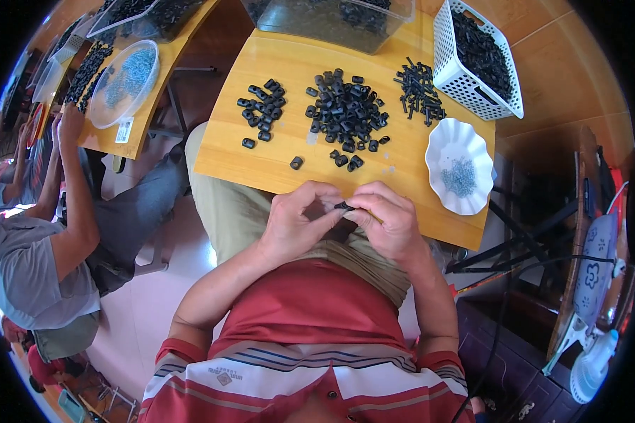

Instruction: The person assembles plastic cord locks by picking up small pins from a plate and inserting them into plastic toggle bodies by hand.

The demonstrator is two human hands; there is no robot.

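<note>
Just off the table's near edge, my left hand [298, 220] and my right hand [391, 222] meet over my lap. Their fingertips are closed on a small black plastic part [343, 206], mostly hidden by the fingers; its exact shape cannot be made out. Beyond them lies a large pile of short black hollow plastic pieces [346, 109], with a smaller group of similar pieces [262, 109] to its left. One loose black piece [296, 163] sits near the edge. Thin black stick-shaped parts [420, 92] form a heap at the right.
A scalloped white dish [441, 151] with tiny bluish pieces stands at the table's right edge. Behind it are a white perforated basket [483, 102] of black parts and a clear bin [317, 39]. At left, a co-worker [49, 261] works at another table with a round clear tub [106, 106].
</note>
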